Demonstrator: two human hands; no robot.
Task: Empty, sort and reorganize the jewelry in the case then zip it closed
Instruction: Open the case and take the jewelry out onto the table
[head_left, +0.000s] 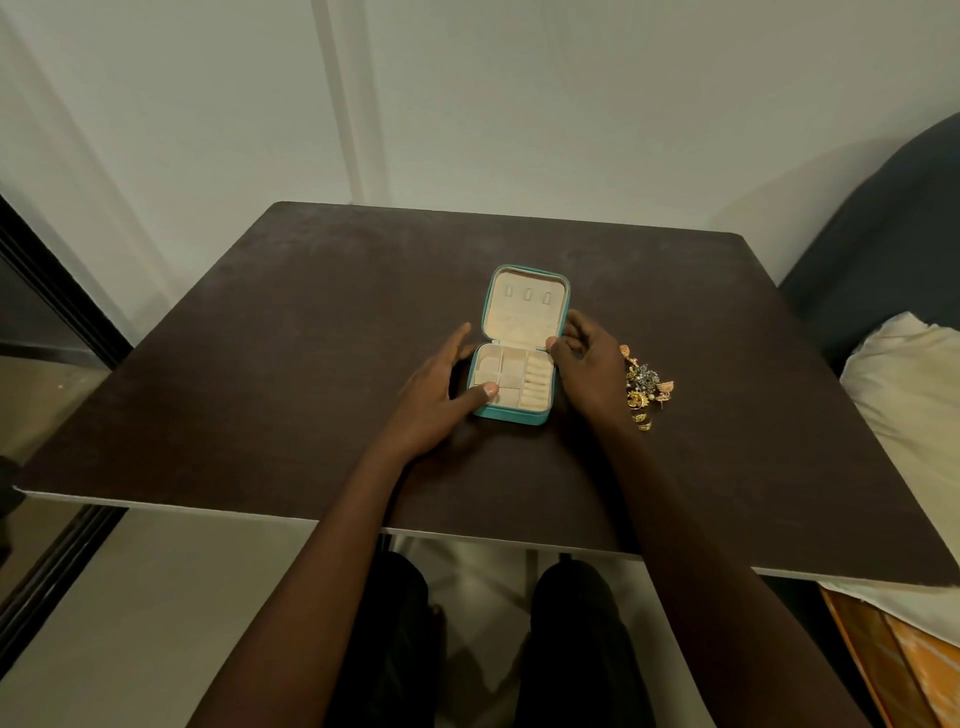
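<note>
A small teal jewelry case (511, 415) lies open in the middle of the dark table (260, 364), its lid (524, 306) laid back away from me. The cream compartments inside look empty. My left hand (436, 389) rests against the case's left side, thumb lying over the front left compartment. My right hand (587, 369) touches the case's right side near the hinge, fingers curled. A pile of gold and silver jewelry (644, 387) lies on the table just right of my right hand.
A grey-blue chair or sofa (893, 234) with a cream pillow (909, 395) stands to the right of the table. A white wall is behind it. A dark frame (57, 291) runs along the left. My knees show below the table's front edge.
</note>
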